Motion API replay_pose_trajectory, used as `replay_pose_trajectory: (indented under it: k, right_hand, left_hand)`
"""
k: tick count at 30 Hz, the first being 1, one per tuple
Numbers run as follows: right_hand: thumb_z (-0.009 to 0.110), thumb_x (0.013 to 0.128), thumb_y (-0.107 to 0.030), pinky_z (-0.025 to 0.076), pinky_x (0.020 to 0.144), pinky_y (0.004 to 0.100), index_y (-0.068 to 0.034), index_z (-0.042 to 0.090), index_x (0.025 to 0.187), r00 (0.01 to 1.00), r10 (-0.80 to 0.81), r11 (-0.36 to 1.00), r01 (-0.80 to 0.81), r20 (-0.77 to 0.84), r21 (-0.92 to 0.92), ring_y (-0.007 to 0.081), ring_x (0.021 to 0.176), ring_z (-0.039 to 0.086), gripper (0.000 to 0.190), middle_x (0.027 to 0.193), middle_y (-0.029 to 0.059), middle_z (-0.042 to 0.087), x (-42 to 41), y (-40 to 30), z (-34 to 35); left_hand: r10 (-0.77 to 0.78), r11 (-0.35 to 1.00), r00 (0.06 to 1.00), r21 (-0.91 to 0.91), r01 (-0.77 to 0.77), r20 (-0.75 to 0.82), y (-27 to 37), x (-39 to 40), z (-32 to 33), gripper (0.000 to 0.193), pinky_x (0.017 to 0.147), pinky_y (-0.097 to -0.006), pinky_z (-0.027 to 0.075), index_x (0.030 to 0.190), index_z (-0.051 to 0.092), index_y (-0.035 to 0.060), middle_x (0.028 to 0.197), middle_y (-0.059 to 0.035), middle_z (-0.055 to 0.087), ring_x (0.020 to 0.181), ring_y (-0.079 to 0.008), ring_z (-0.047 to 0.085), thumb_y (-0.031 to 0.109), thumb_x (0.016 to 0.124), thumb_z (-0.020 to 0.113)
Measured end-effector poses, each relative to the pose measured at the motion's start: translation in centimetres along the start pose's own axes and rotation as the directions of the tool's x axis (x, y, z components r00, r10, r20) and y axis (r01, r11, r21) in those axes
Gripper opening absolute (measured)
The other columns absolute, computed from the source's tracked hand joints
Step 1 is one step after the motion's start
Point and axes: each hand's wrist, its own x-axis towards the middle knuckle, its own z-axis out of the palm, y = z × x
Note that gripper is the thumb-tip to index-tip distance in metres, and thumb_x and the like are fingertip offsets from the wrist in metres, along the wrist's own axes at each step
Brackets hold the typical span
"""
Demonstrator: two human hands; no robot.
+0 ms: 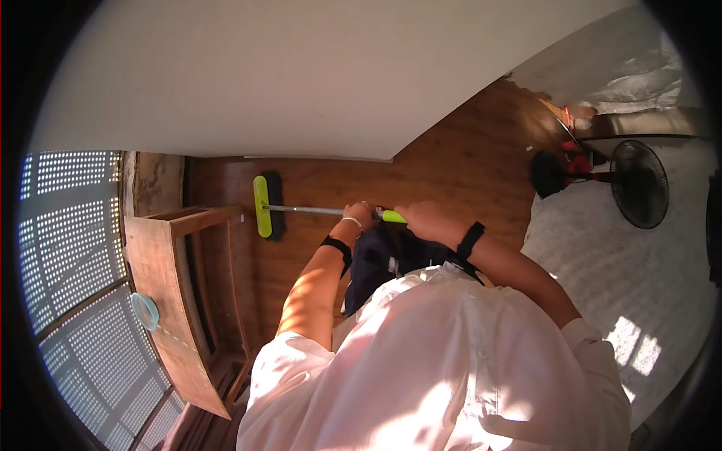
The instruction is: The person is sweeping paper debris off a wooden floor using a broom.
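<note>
Both of my hands grip one push broom. Its green head (262,207) with dark bristles (276,206) rests on the brown wood-look floor (321,183), off to the left. My left hand (361,214) is closed around the metal pole (316,211). Further up, my right hand (420,219) wraps the green grip (393,216) at the handle's end. The pole runs roughly level across the picture, in front of my dark trousers. My fingers hide parts of the pole and grip.
A white panel (282,79) rises just ahead. At the left, a wooden frame (169,270) bearing a light-blue bowl (144,312) stands by a perforated screen (84,214). On the right are a black-and-red electric fan (639,184) and a pale bed-like surface (598,265).
</note>
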Motion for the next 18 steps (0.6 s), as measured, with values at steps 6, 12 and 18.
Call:
replay_pose_trajectory:
  k: [6, 12, 18]
  right_hand:
    - [0.048, 0.079, -0.011, 0.049, 0.065, 0.0417, -0.001, 0.062, 0.083, 1.0, -0.011, 0.999, 0.012, 0.008, -0.033, 0.0352, 0.078, 0.062, 0.017, 0.081, 0.0197, 0.063, 2.5, -1.5, 1.3]
    - [0.047, 0.078, -0.008, 0.048, 0.063, 0.0411, 0.0, 0.062, 0.082, 0.985, 0.158, 0.982, -0.164, 0.076, 0.09, 0.0363, 0.076, 0.061, 0.018, 0.082, 0.022, 0.062, -5.1, 5.5, 1.4]
    - [0.047, 0.078, -0.004, 0.047, 0.064, 0.0421, -0.002, 0.061, 0.087, 0.962, 0.26, 0.948, -0.271, 0.086, 0.165, 0.0354, 0.075, 0.06, 0.017, 0.083, 0.0199, 0.062, -17.5, 15.7, 1.4]
  left_hand:
    - [-0.251, 0.961, 0.968, 0.124, 0.246, 0.027, -0.2, -0.7, 0.0, 0.027, 0.086, -0.0433, 0.042, 0.097, 0.064, 0.0186, 0.101, -0.0045, 0.062, 0.102, -0.0214, 0.056, 0.034, 0.075, 0.061]
    - [-0.149, 0.979, 0.981, 0.159, 0.129, 0.121, 8.5, 1.7, 1.9, 0.021, 0.084, -0.0399, 0.043, 0.092, 0.068, 0.0184, 0.102, -0.004, 0.064, 0.101, -0.0226, 0.058, 0.03, 0.077, 0.059]
    - [0.109, 0.981, 0.978, 0.142, -0.135, 0.179, 23.5, 6.0, 4.8, 0.025, 0.074, -0.04, 0.049, 0.091, 0.068, 0.0118, 0.096, -0.0109, 0.066, 0.09, -0.0268, 0.063, 0.03, 0.077, 0.06]
